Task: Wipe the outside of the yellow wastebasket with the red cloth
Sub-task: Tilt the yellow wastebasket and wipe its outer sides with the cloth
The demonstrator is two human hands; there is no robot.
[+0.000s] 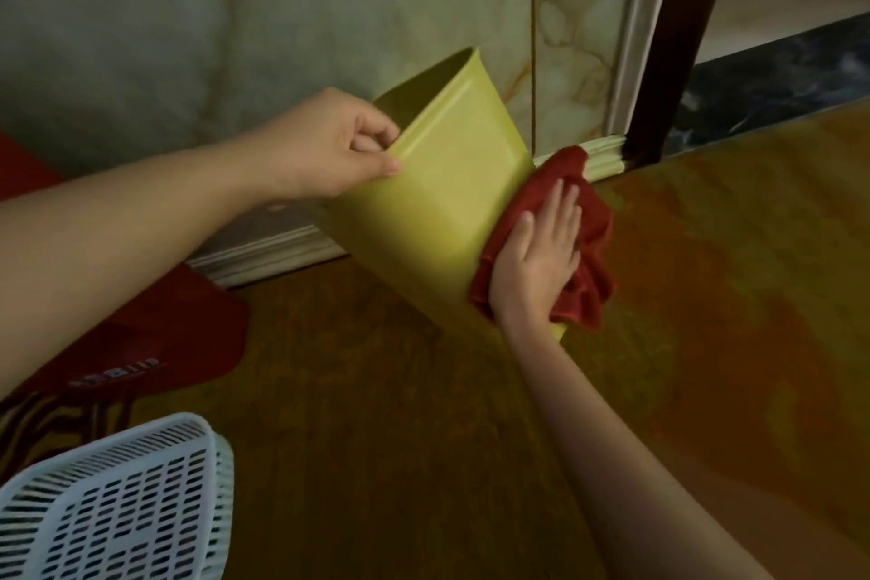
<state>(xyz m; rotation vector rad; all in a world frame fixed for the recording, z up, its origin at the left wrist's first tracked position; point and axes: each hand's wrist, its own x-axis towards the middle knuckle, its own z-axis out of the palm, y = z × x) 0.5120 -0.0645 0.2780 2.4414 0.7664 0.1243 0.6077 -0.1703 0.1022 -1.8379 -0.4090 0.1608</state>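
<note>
Two hands work: left hand point(329, 146) grips wastebasket point(438, 203), right hand point(541, 259) presses cloth point(588, 250).

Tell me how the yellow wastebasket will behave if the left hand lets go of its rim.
The wastebasket is tilted, so it would probably tip or drop back. It looks thin, empty plastic, likely light: the left hand steadies it with a pinch. The right hand pressing the cloth might slide it across the smooth floor.

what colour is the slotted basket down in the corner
White, or very pale blue-white, with rows of dark slots; the head view shows it.
</note>
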